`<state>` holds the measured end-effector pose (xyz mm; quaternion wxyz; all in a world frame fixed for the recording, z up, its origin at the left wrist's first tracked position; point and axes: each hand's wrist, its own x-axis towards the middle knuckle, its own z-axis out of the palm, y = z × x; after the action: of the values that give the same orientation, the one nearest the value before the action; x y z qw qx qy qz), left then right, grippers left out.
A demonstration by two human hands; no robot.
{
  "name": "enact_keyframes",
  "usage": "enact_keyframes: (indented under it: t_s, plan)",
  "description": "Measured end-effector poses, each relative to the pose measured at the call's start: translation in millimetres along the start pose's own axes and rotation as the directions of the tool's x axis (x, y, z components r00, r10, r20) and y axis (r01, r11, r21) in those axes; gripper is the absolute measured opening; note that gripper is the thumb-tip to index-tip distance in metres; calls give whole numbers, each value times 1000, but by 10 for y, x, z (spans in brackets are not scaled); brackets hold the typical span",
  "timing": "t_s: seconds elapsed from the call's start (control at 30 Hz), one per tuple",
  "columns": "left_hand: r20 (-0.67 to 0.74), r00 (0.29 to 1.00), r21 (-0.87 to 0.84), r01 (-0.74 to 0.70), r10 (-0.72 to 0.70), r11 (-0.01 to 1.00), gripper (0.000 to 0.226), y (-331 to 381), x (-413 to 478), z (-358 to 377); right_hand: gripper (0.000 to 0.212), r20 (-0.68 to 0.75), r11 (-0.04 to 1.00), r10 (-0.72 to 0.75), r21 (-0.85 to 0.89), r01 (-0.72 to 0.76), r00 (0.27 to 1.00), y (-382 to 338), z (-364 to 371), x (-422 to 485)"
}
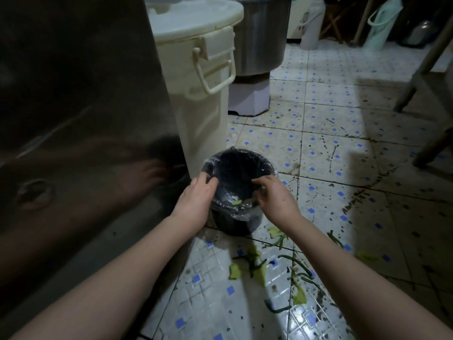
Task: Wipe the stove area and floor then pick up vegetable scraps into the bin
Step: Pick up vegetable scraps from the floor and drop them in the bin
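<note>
A small black bin [235,224] lined with a clear plastic bag stands on the tiled floor [318,153], tipped toward me. My left hand [196,200] grips the bag and rim on the bin's left side. My right hand [272,197] pinches the bag at the rim on the right side. A small green scrap [237,202] lies on the liner at the near rim. Green vegetable scraps [282,268], leaves and long bean-like strips, lie scattered on the floor just in front of the bin and to its right.
A tall cream plastic barrel [196,94] with a lid and handle stands right behind the bin. A steel cabinet side [73,119] fills the left. A big metal pot [259,38] sits on a stand behind. Chair legs [416,77] stand at right. The floor is speckled with dirt.
</note>
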<state>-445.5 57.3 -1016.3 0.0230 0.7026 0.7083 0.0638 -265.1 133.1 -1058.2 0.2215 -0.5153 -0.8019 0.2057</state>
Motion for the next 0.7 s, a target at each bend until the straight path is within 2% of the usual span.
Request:
enact_keyframes:
  t_s: [0.17,0.33,0.5,0.7]
  plan:
    - [-28,996,134,-80,84,988,39,213,-31,120,35,11,984,-14,-180,15,1000,265,-167,-277]
    - [-57,984,106,-160,166,981,31,498,-159,323,42,78,956,27,-292,-3,997,523,-302,-596]
    - [19,973,83,-232,231,969,38,687,-280,619,48,130,924,26,-383,25,991,742,-355,-914]
    - [158,956,69,-259,246,963,33,766,-414,942,51,186,906,33,-420,49,982,945,-271,-1230]
